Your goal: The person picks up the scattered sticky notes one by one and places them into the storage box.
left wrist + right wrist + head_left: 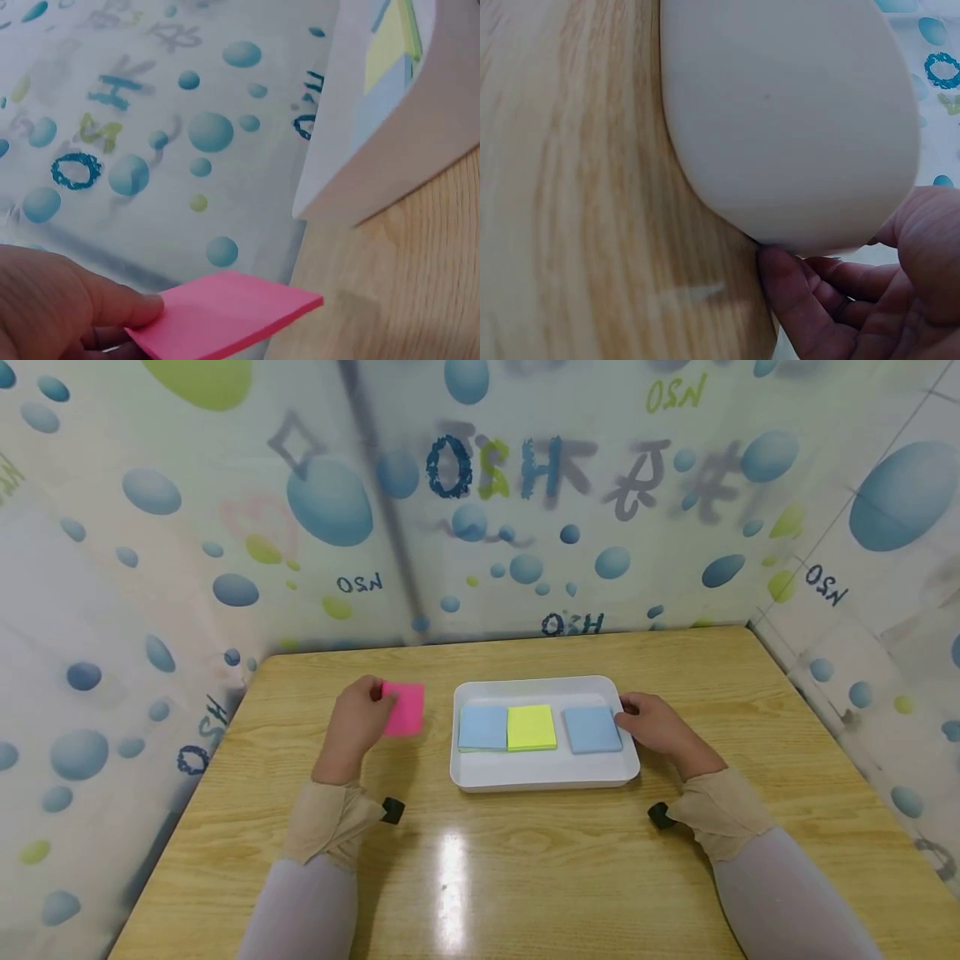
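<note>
My left hand [358, 720] pinches a pink sticky note pad [405, 710] by its left edge, left of the white tray [540, 774]. In the left wrist view the thumb lies on top of the pink pad [232, 311], which is held above the table. Inside the tray lie a blue pad [483, 727] on the left, a yellow pad [532, 728] beside it and another blue pad [592, 729] to the right. My right hand [654, 723] grips the tray's right end, thumb at the rim and fingers low against the outer wall [787, 135].
The wooden table [525, 868] carries the tray near its far side. Behind it hangs a patterned curtain [495, 552] with blue and green drops. Beige cuffs with a small black piece [392, 811] wrap each wrist.
</note>
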Action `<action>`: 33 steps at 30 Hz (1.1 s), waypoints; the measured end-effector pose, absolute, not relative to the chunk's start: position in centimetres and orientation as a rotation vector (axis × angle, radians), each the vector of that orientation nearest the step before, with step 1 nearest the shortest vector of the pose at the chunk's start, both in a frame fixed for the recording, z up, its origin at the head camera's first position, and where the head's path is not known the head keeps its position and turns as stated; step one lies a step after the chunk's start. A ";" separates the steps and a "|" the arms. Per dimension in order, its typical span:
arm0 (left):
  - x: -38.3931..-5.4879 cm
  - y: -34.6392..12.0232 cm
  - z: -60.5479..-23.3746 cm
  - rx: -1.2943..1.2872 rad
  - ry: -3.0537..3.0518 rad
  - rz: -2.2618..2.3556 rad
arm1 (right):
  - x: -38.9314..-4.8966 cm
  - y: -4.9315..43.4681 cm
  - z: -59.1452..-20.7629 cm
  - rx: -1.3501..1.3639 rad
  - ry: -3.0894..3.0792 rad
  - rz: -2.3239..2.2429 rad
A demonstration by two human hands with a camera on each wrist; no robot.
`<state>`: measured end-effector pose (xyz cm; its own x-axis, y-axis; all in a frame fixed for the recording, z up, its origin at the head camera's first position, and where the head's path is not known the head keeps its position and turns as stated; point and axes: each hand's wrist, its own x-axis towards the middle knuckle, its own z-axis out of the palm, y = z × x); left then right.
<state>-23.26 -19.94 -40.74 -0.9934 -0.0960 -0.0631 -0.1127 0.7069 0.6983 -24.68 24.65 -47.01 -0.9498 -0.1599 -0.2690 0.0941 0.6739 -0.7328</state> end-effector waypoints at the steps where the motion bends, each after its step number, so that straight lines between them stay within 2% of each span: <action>1: -23.2 -19.7 -40.6 -0.171 2.890 1.206 | -24.7 24.6 -47.0 -0.050 2.578 -1.155; 14: -23.6 -15.9 -40.0 -0.157 2.737 1.636 | -24.7 24.6 -46.9 -0.055 2.596 -1.130; 33: -26.5 -8.0 -42.4 -0.031 2.300 1.773 | -24.9 24.9 -47.1 -0.054 2.592 -1.122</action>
